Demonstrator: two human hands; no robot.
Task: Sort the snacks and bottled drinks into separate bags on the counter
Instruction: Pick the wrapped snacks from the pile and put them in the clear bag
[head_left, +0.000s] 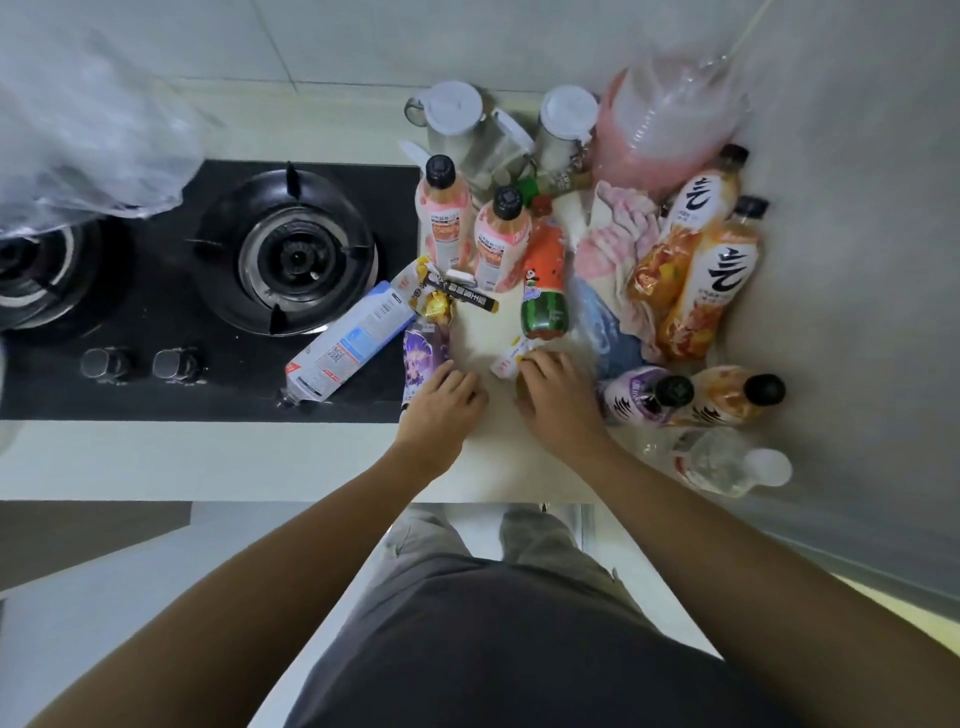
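The left hand (441, 402) rests with curled fingers on the purple foil snack packet (423, 349) at the white counter's (483, 467) stove edge. The right hand (558, 400) lies knuckles-up, fingertips on the small white-and-pink snack sachet (511, 357), below the watermelon-print plastic bottle (545, 280).

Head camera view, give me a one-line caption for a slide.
Both hands, left hand and right hand, reach among snack packets and bottled drinks on the counter beside a gas hob.

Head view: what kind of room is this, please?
Most likely a home kitchen. A black gas hob with burner rings and knobs is set into a pale counter, tiled wall behind, and lidded jars stand at the back.
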